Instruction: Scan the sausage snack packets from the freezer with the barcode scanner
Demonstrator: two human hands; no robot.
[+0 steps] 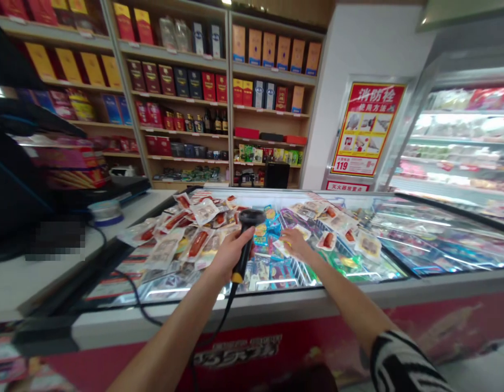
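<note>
Barcode scanner (243,258) and left hand (229,251) met near the middle of the frame, in the head view, the only one I had. My grip on it was closed: the fingers wrapped the dark handle, with the thumb lying along the upper part, and the scanner's broad head stuck out above my fist, tilted away from me. Its black cord (226,316) hung from the handle's foot towards the bottom of the frame. To handle it well, I judged, the wrist needed to be steady, the head clear of my own fingers, and the cord loose enough not to drag over the packets. Right of centre, my right hand (297,243) was low over the freezer's glass top, palm down, its fingers bent and fairly close together beside a small pale packet (282,249); I could not tell whether they had pinched it or only rested at its edge. A light hold by the margin, with the wrapper flat, seemed the better way with such a packet. Left of centre lay a heap of clear-wrapped sausages (198,243), partly overlapping, and right of centre was a looser scatter with another wrapped sausage (327,240). Blue packets (271,213) showed between the two groups, and the freezer's pale front rim (284,304) ran below.
</note>
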